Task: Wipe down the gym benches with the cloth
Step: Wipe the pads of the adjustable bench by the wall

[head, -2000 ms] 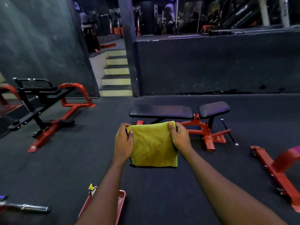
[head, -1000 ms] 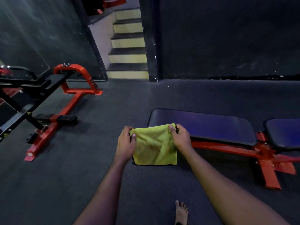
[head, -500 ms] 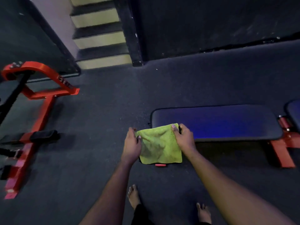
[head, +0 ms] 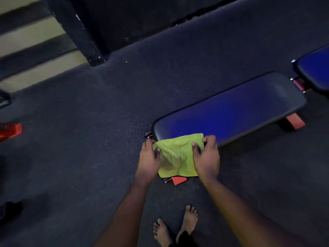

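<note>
Yellow cloth (head: pixel 175 155) pinched between left hand (head: pixel 148 158) and right hand (head: pixel 206 156), draped over the bench (head: pixel 231 111) end.

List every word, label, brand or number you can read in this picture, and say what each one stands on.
No text can be read anywhere in this picture.
The yellow-green fabric cloth, the long black padded bench, the red metal bench foot and the dark speckled floor show no lettering.

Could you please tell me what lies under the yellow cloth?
The cloth overlaps the near end of the bench pad, and a red frame foot pokes out below it. The rest beneath is covered.
</note>
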Motion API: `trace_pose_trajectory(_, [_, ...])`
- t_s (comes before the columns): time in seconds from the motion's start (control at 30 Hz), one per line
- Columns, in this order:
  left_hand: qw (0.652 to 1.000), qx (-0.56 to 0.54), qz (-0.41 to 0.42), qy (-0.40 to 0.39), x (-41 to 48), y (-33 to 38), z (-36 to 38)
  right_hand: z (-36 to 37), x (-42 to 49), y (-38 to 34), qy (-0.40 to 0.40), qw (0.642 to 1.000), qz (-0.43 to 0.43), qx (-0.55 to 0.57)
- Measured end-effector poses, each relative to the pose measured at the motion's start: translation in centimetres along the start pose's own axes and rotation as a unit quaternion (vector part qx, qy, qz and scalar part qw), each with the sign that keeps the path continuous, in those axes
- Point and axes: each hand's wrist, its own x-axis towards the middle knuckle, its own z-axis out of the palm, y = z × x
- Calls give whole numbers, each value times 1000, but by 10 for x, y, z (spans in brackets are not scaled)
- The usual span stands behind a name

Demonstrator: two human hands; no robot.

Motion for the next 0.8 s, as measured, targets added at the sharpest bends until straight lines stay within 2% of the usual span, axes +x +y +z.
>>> trace_pose_trajectory(0.1, [1000, 15, 18, -17, 32, -40, 34, 58, 17, 25, 11, 993, -75, -94])
trace_pose_trajectory(0.27, [999, -14, 45, 26, 68, -103, 77, 143, 17, 67, -115, 950, -170, -237])
trace_pose_trajectory(0.37, [991, -113, 40, 62, 100, -126, 87, 160, 15, 79, -101, 939, -186, -272])
trace_pose_trajectory(0.5, [970, -242, 18, -2, 151, -146, 93, 167, 15, 87, -85, 929, -212, -290])
trace_pose_trajectory(0.63, [956, -291, 35, -15, 174, -164, 102, 170, 15, 96, -75, 914, -251, -309])
trace_pose_trajectory(0.8, [952, -294, 78, 8, 177, -178, 111, 174, 11, 105, -44, 909, -277, -309])
